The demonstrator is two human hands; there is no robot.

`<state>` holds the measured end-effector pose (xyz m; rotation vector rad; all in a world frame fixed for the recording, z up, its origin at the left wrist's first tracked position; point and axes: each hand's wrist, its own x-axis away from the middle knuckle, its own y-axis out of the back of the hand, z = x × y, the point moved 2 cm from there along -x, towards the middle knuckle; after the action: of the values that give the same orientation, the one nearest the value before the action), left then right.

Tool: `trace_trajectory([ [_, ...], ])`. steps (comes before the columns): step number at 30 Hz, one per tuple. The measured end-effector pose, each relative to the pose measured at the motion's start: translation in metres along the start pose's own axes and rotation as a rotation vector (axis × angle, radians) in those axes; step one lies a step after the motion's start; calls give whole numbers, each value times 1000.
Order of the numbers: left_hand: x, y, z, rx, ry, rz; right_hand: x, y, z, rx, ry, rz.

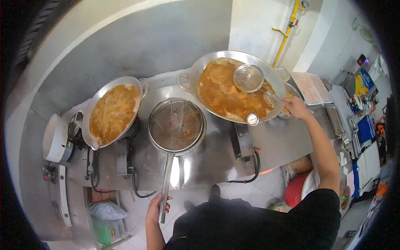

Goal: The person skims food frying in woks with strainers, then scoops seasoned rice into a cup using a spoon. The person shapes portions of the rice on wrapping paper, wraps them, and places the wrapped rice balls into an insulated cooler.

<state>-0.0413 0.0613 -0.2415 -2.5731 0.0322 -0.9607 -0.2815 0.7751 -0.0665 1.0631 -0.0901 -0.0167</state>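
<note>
My right hand (296,108) grips the handle of a small mesh skimmer (248,78), its round basket held over the bubbling brown oil in the large wok (221,114). Pale and orange bits float in that oil. With fingers wrapped round it, my left hand (157,208) holds the long metal handle of a large strainer (167,175). The strainer's round mesh rests over a metal bowl or pot (201,139) on the counter, with dark crumbs visible in or under the mesh. A dial thermometer (252,119) sits at the large wok's near rim.
A second wok (86,125) of foaming oil stands at the left, with another dial thermometer (95,145). Beyond it is a white pot (54,137). Gas hoses (257,166) hang at the counter's front. A plastic-covered tray (311,88) and a red bin (295,191) are at the right.
</note>
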Motion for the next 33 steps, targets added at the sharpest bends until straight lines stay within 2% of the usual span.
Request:
trace_trajectory([
  [3, 10, -9, -8, -45, -14, -53, 18, 8, 49, -318, -137, 49],
  [5, 18, -18, -13, -51, -5, -111, 31, 18, 89, -157, -171, 63],
  [7, 32, -16, -8, -43, 8, -158, 36, 5, 106, -30, 177, 13],
  [9, 31, 4, 8, -38, -65, -180, 69, -5, 180, 106, 234, -13],
  [10, 31, 16, 19, -35, -143, -208, 79, -18, 203, 124, 170, 16],
  [11, 32, 30, 31, -56, -173, -289, 93, -42, 217, 162, 328, -80],
  [12, 40, 46, 43, -75, -202, -384, 88, -71, 205, 229, 376, -55],
  [14, 58, 81, 66, 17, -218, -467, 94, -130, 228, 438, 692, -252],
  [16, 85, 121, 93, 45, -227, -552, 104, -181, 248, 662, 500, -78],
  [18, 111, 161, 121, 8, -221, -655, 96, -234, 244, 592, 449, -29],
  [22, 180, 258, 198, 2, -167, -829, 71, -331, 211, -33, 337, 84],
  [23, 202, 278, 214, 95, -149, -842, 70, -349, 212, -190, 263, 154],
  [25, 245, 311, 241, 276, -149, -914, 74, -365, 248, -576, -94, 366],
  [28, 297, 365, 301, 390, -28, -1050, 73, -389, 273, -643, -222, 380],
  [29, 315, 378, 319, 434, -13, -1079, 59, -388, 264, -607, -189, 506],
  [32, 358, 409, 353, 530, 7, -1149, 40, -385, 283, -176, -125, 394],
  [33, 369, 416, 363, 557, 8, -1168, 32, -382, 292, -23, -40, 269],
])
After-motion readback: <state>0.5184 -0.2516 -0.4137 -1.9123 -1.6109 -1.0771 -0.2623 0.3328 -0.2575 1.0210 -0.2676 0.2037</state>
